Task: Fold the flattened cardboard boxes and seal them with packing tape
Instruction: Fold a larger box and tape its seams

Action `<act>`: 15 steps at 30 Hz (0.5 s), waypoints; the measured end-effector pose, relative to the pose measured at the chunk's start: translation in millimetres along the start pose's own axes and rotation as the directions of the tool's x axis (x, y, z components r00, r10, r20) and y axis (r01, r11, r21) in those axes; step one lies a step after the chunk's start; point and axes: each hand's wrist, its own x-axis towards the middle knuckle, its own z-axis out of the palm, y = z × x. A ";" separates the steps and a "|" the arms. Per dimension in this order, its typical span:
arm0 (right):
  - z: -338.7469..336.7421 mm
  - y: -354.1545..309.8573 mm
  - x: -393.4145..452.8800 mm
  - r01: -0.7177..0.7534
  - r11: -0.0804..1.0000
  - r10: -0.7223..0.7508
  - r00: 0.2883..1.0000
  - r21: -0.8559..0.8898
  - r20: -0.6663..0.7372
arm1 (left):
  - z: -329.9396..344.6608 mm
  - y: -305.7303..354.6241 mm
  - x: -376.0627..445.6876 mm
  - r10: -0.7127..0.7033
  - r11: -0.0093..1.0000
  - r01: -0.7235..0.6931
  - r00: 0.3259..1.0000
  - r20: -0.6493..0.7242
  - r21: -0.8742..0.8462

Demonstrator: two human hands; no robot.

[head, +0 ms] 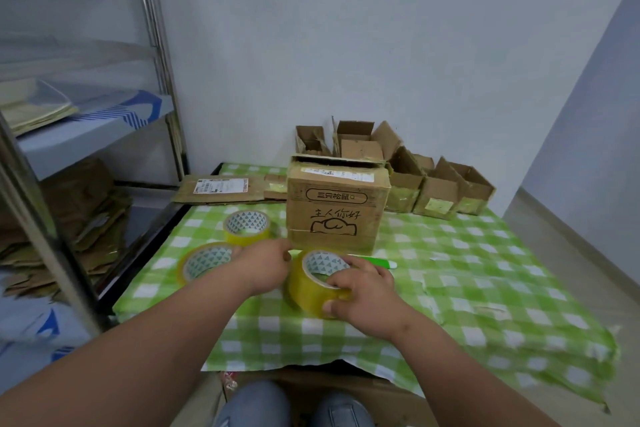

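Yellow-tinted clear packing tape roll (317, 282): on green checked tablecloth (467, 288), before upright printed brown cardboard box (337, 206). Right hand (363, 293) grips roll; left hand (266, 265) pinches at its edge. Step, judged: freeing tape end. Next: draw strip to box seam.

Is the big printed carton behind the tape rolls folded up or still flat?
Folded up. The printed carton stands as a box on the checked tablecloth, front face upright, top flaps down.
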 end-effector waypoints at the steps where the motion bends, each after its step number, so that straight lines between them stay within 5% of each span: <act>1: -4.9 -0.2 -0.7 -0.004 1.000 0.004 1.000 0.021 -0.004 | -2.8 0.8 -0.2 -0.002 0.996 0.002 1.000 0.004 -0.086; 8: -39.2 -11.7 -1.7 0.041 0.989 -0.034 0.998 0.140 -0.050 | -25.2 3.7 -2.9 -0.013 0.852 -0.039 0.995 -0.096 -0.522; 15: -65.3 -21.9 0.9 0.125 0.952 -0.108 0.991 0.281 -0.075 | -53.0 17.5 -9.0 0.026 0.791 -0.153 0.976 -0.217 -0.593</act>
